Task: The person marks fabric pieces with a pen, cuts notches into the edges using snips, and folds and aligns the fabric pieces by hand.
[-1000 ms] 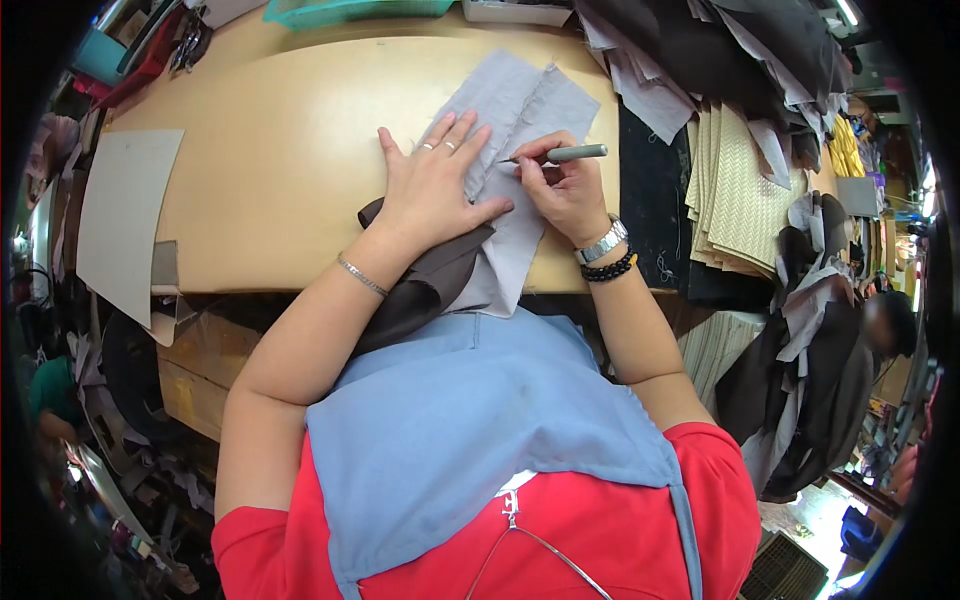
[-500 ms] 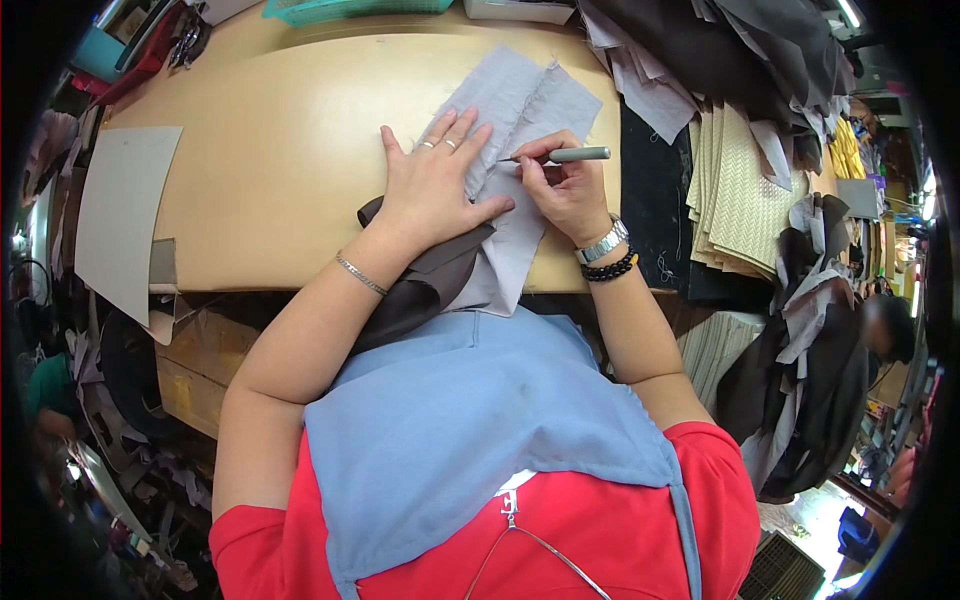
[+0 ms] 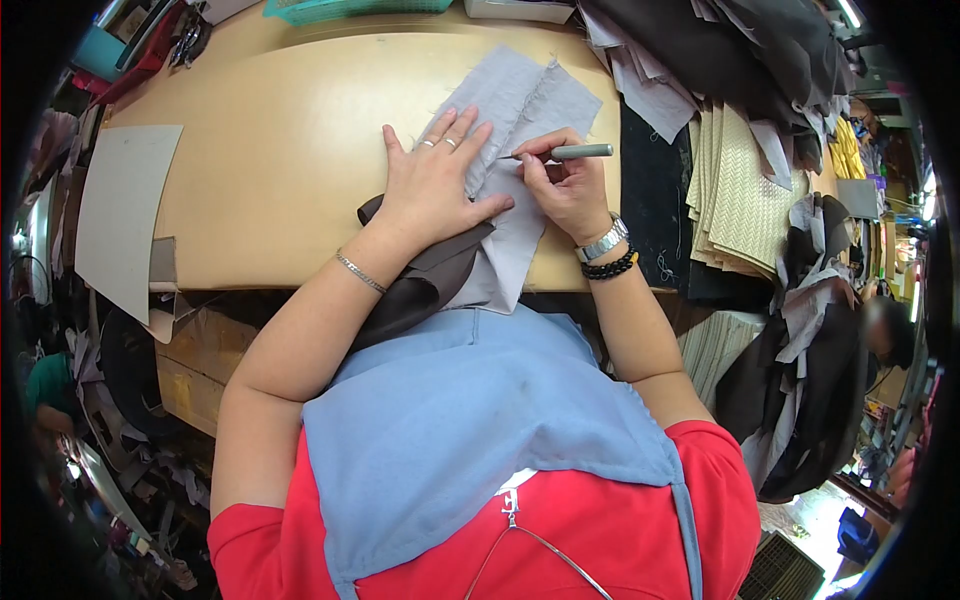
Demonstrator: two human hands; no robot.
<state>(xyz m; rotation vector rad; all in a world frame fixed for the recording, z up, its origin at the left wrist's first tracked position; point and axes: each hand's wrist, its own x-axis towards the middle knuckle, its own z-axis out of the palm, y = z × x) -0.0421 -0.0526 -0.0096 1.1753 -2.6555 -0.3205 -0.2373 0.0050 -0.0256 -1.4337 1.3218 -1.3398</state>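
Note:
A grey piece of cloth (image 3: 500, 85) with a frayed seam lies on the table. My left hand (image 3: 437, 185) rests flat on its left part with the fingers spread. Beneath that palm, a dark brown piece of fabric (image 3: 430, 280) folds over the table's front edge. In my right hand (image 3: 568, 185) is a pen (image 3: 582, 152) with a grey barrel, held in a writing grip. Its dark tip points left, at the cloth beside the seam; whether it touches cannot be made out.
The light wooden table (image 3: 270, 130) carries a grey card sheet (image 3: 125, 210) at left and a teal basket (image 3: 360, 8) at the far edge. To the right lie woven cream sheets (image 3: 740, 190) and a heap of dark fabric (image 3: 730, 50). Another person (image 3: 888, 330) is at far right.
Almost nothing differs. The pen and my right hand have shifted very slightly, while my left hand stays put on the cloth.

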